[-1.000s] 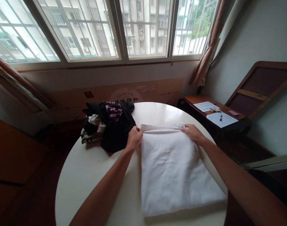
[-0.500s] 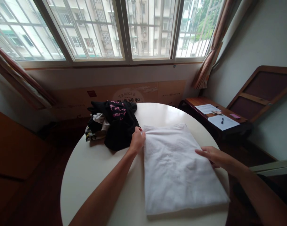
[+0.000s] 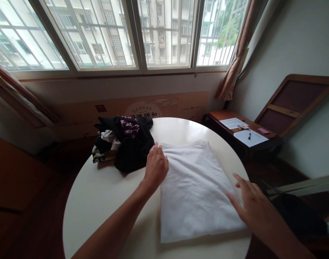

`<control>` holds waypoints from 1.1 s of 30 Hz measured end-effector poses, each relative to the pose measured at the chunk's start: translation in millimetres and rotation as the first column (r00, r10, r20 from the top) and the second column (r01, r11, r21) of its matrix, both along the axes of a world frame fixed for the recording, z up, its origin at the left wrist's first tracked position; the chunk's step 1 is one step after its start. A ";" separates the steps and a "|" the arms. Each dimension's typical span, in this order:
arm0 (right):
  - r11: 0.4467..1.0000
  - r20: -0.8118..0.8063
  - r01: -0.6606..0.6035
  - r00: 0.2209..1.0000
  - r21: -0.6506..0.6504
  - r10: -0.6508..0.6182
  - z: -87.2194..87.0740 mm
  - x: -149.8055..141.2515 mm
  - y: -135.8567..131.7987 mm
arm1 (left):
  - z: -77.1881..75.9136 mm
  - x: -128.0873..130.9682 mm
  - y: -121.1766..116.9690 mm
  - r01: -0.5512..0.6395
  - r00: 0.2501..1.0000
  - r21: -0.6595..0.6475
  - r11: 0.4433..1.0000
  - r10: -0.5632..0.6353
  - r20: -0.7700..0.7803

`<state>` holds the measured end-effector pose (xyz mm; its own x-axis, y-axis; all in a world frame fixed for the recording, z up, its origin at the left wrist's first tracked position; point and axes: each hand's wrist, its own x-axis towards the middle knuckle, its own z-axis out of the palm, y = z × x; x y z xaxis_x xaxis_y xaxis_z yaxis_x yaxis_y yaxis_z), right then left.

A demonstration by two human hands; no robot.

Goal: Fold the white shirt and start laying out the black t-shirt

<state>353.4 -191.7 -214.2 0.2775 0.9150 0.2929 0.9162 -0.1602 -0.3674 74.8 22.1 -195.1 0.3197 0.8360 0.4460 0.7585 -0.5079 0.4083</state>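
Folded white T-shirt (image 3: 198,190) flat on my table (image 3: 99,205); my left hand (image 3: 156,167) and right hand (image 3: 252,207) at its edges, fingers (image 3: 241,181) open, holding nothing; black clothes pile (image 3: 132,147) beside.

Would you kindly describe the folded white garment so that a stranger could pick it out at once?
Below the barred window stands a round white table. Between the left hand and right hand lies a white garment. Unlike the crumpled pile of clothes beside it, it is flat and neatly folded.
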 end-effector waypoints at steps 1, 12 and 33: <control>0.995 0.061 -0.072 0.996 0.074 0.067 0.9 -18.2 6.3 | -4.0 -0.2 -14.9 0.085 0.994 0.010 0.996 -0.084 -0.068; 0.949 0.245 -0.306 0.916 -0.079 0.316 -39.8 -74.8 37.5 | -33.8 -9.2 -51.9 0.137 0.953 -0.239 0.961 -0.194 -0.231; 0.912 0.106 -0.118 0.979 -0.392 0.172 2.9 -108.6 148.5 | -40.2 -27.6 -5.5 0.284 0.958 -0.116 0.952 -0.277 0.073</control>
<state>244.8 -43.2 -211.3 0.1156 0.9914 -0.0615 0.9765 -0.1247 -0.1756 47.3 16.6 -235.3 0.5269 0.7659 0.3685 0.5674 -0.6398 0.5184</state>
